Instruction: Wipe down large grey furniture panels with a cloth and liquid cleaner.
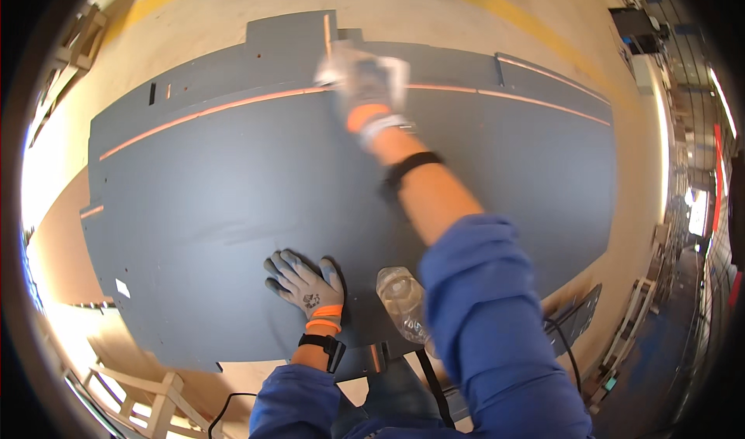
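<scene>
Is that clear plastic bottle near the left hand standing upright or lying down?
Lying down: the clear bottle lies on its side on the grey panel, just right of the flat left hand.

A large flat grey panel [233, 190] lies across the floor. The left gloved hand [306, 284] rests flat on its near edge; a clear plastic bottle [403, 303] sits just right of it. The right gloved hand [365, 82] reaches to the far side.

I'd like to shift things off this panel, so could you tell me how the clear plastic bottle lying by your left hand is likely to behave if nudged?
The clear plastic bottle lies on its side on the grey panel, so it would probably roll. It looks thin-walled and see-through, likely light and easily dented. The left hand rests flat beside it, not touching.
</scene>
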### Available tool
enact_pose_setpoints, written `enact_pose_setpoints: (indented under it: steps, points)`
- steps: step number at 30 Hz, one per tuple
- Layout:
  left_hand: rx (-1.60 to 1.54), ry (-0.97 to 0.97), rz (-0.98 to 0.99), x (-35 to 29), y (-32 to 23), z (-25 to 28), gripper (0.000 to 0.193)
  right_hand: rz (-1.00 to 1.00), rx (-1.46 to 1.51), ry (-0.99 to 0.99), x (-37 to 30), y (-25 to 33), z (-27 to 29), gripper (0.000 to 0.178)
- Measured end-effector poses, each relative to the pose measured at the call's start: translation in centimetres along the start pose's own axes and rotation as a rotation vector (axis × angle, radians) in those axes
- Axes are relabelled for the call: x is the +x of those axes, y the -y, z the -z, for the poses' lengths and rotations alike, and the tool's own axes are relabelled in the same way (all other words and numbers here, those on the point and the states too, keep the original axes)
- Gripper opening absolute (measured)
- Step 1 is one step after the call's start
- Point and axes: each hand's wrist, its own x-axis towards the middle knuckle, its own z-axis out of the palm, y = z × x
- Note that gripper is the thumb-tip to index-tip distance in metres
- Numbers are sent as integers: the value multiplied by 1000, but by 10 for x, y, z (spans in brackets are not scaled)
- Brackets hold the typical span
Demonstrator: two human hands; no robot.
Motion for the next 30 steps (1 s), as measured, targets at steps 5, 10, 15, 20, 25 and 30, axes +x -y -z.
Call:
enact_pose_setpoints:
  steps: [5,10,15,20,25,30]
  points:
    - [6,121,0,1,-10,4,73,314,-304,-273,-14,49,-49,49]
    - [-92,53,-311,34,46,70,69,-263,-123,142,-5,-40,57,34]
    - [48,-221,-349,130,73,76,74,-352,-151,-6,-18,-145,125,49]
    - [183,-254,-348,153,57,50,75,-603,-397,-166,-29,-235,109,42]
    - [238,-257,-384,154,65,45,74,-732,-367,93,-22,-202,165,49]
    - [284,-247,-381,155,61,48,76,-612,-368,255,-18,-184,128,58]
